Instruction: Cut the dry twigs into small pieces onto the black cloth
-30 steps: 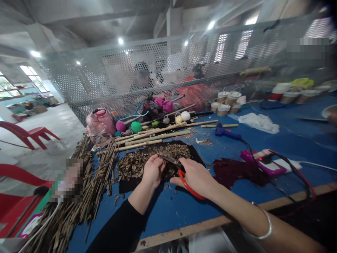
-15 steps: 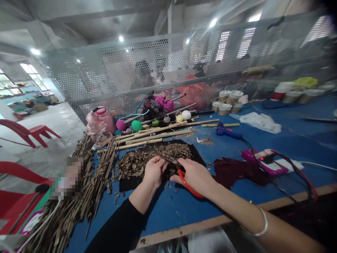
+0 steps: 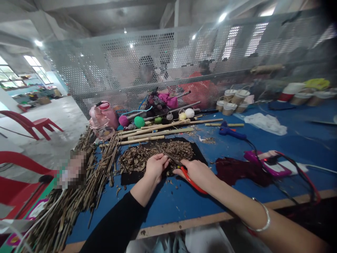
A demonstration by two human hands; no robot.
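My right hand [image 3: 198,173] is wrapped round red-handled scissors [image 3: 190,180], whose blades point up-left over a black mat [image 3: 126,179] covered with brown chopped plant bits [image 3: 137,159]. My left hand [image 3: 156,166] is closed in a pinch just left of the blades, fingertips at a small dry piece I cannot make out. A silver bangle [image 3: 262,219] sits on my right forearm.
A heap of dry twigs [image 3: 79,196] lies left of the mat; long bamboo sticks [image 3: 158,134], yarn balls [image 3: 139,121] and a pink bottle [image 3: 105,118] lie behind. A blue glue gun [image 3: 230,132], dark red cloth [image 3: 237,171] and pink box [image 3: 265,162] lie right. People sit beyond the mesh screen [image 3: 184,63].
Both hands stay over the mat; the view has shifted slightly, and the scissor blades have swung a little toward my left fingers.
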